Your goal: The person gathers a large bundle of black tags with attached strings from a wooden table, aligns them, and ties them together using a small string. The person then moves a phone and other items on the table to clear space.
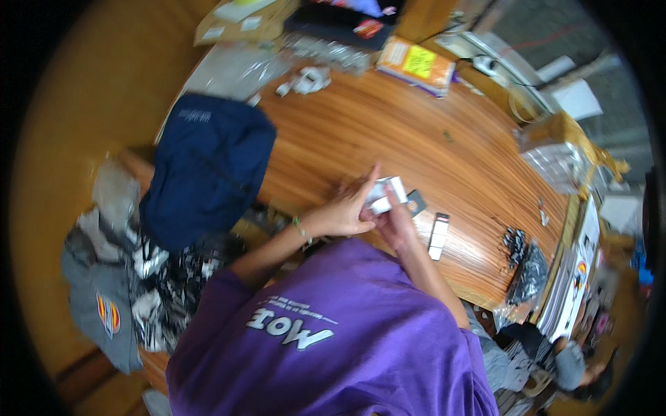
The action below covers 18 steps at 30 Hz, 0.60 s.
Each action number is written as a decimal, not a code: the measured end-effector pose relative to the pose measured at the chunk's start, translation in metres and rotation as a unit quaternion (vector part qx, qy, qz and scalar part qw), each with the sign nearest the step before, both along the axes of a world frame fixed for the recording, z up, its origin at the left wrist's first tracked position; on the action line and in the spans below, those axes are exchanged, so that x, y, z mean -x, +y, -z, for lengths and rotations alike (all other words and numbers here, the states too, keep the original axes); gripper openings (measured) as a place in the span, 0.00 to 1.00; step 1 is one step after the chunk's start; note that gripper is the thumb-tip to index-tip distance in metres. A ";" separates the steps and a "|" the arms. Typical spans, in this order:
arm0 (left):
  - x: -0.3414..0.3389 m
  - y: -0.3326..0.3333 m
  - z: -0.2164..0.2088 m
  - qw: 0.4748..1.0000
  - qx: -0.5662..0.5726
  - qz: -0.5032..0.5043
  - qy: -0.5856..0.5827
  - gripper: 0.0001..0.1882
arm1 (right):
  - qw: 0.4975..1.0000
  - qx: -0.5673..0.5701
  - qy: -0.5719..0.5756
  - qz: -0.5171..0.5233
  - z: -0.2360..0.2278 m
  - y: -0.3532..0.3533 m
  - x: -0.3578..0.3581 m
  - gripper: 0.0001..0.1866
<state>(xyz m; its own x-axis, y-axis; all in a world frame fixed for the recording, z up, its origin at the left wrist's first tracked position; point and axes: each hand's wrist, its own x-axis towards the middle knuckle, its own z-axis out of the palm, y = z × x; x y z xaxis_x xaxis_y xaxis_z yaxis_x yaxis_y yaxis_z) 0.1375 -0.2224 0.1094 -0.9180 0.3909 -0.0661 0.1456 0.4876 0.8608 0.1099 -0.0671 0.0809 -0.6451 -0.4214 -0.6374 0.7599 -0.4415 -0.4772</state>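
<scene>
A small white folded piece [387,195], perhaps paper or a little box, is between my two hands above the wooden table. My right hand [395,225] closes round its near side, with the thumb lying along it. My left hand [345,213] meets it from the left, one finger stretched up beside it and the others partly hidden and blurred. Just right of the white piece lies a dark square tag [415,203] with an orange mark. A narrow black and white card [438,236] rests farther right on the tabletop.
A navy cloth bag [211,159] lies at the table's left edge, above a grey cloth item [104,305] and crumpled plastic. Black strings [514,243] and a dark plastic packet [531,272] lie at right. An orange packet [420,64] and a taped parcel [558,156] stand farther back.
</scene>
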 end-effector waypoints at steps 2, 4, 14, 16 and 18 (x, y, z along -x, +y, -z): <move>-0.006 -0.028 0.001 0.989 -0.135 0.044 -0.024 0.57 | 0.999 -0.022 0.040 -0.007 0.011 0.012 0.004 0.17; -0.014 -0.065 0.007 0.990 -0.090 -0.103 0.027 0.53 | 0.994 -0.049 0.076 0.066 0.010 0.026 0.006 0.13; -0.128 -0.075 0.055 0.946 0.206 -0.203 -0.147 0.12 | 0.977 -0.167 0.126 0.036 0.000 0.045 -0.013 0.13; -0.112 -0.078 0.031 0.913 0.101 -0.362 -0.160 0.14 | 0.971 -0.196 0.133 0.012 0.001 0.036 -0.015 0.14; -0.091 -0.078 0.006 0.912 -0.052 -0.407 0.004 0.16 | 0.964 -0.219 0.151 -0.009 0.007 0.023 -0.011 0.12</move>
<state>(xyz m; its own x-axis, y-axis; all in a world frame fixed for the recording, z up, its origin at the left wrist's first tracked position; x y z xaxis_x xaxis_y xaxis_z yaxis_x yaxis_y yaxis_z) 0.2282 -0.3007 0.1033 -0.9070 -0.4169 -0.0592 -0.2215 0.3528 0.9091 0.1207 -0.0436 0.0740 -0.8237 -0.1676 -0.5417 0.5635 -0.1355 -0.8149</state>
